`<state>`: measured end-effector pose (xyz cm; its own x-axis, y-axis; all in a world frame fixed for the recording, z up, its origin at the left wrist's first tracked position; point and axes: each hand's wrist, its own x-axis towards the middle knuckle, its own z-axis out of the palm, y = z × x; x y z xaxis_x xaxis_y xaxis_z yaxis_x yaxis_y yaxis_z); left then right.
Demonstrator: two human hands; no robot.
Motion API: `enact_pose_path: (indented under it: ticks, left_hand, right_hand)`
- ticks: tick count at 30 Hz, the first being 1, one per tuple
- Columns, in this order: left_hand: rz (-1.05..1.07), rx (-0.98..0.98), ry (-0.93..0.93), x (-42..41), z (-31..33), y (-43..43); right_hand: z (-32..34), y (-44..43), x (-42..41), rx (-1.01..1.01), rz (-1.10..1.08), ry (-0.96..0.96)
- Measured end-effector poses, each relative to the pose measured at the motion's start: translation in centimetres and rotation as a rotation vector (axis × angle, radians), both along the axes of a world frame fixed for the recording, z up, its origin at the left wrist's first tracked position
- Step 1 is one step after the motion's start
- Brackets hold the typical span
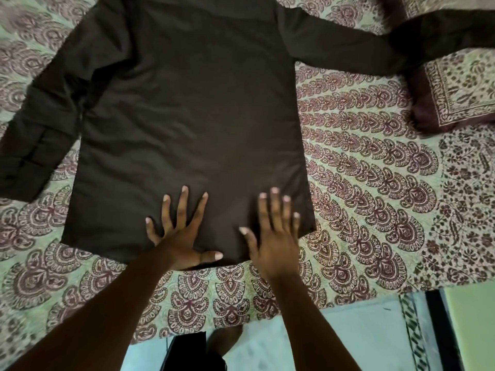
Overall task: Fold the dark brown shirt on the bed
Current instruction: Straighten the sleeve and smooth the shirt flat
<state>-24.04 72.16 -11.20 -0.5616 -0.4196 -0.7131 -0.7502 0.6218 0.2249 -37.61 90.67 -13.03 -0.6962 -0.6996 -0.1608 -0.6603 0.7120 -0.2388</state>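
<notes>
The dark brown shirt (187, 116) lies spread flat on the bed, its back up and its hem toward me. One sleeve runs down to the left, the other stretches out to the upper right. My left hand (182, 234) rests palm down on the hem near its middle, fingers spread. My right hand (273, 236) lies flat on the hem close to the shirt's lower right corner, fingers apart. Neither hand grips the cloth.
A patterned bedsheet (375, 183) in maroon and pale green covers the bed. A pillow (460, 95) with a matching print sits at the right, partly under the sleeve. The bed's near edge runs across the bottom, with light floor (361, 344) and my foot below.
</notes>
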Motion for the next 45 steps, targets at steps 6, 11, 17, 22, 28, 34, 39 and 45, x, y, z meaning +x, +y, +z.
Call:
enact_pose_path:
  ticks: [6, 11, 17, 22, 28, 34, 39, 45]
  left_hand:
    - [-0.014, 0.019, -0.020, -0.2, 0.3, -0.1]
    - [0.002, 0.001, -0.011, -0.3, -0.1, 0.0]
    - [-0.014, 0.011, -0.017, -0.3, -0.2, 0.0]
    - [0.027, -0.024, 0.079, 0.2, 0.2, 0.5]
    - [0.257, -0.352, 0.441, 2.5, 0.4, -3.9]
    - [0.085, -0.424, 0.308, 10.2, -1.8, -7.4]
    - [0.046, -0.377, 0.298, 14.1, -1.6, -4.5]
    - [0.283, -0.435, 0.531, 9.8, 0.0, -12.7]
  right_hand:
    - [-1.3, 2.8, 2.7, 0.110, -0.356, -0.009]
    - [0.2, 1.9, 2.6, 0.050, -0.317, -0.008]
    - [-1.1, 2.1, 1.0, 0.124, -0.314, -0.027]
    - [1.0, 0.7, -0.5, 0.099, -0.588, -0.004]
    - [-0.3, 0.8, -2.5, 0.042, 0.031, -0.027]
    - [0.1, -1.8, -1.6, 0.092, -0.392, 0.026]
    - [0.2, -16.1, -2.0, -0.013, 0.243, 0.030]
    - [-1.7, -19.3, 4.3, 0.058, 0.725, 0.045]
